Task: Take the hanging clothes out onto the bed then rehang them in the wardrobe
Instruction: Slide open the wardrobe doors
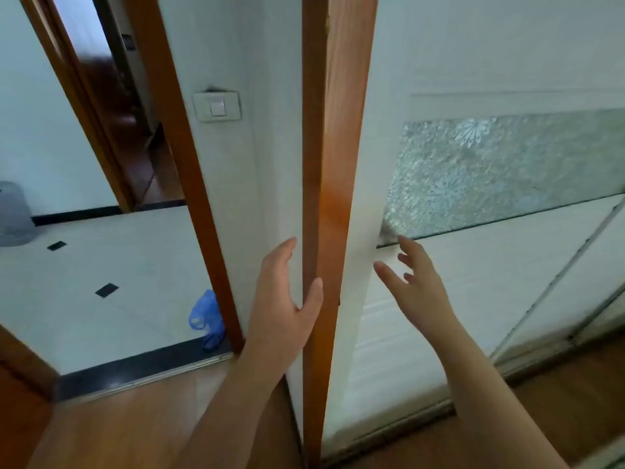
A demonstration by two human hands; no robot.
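Wardrobe sliding door just right of wooden side panel, left hand open, thumb on panel's front edge, fingers straight along its left side, right hand open, fingers spread, near door's edge right of panel, below frosted glass, light switch left of panel.

Tiled floor bears blue plastic bag, grey container at left edge.

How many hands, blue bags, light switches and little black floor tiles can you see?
Hands: 2 (left hand, right hand)
Blue bag: 1
Light switch: 1
Black floor tiles: 2
Total: 6
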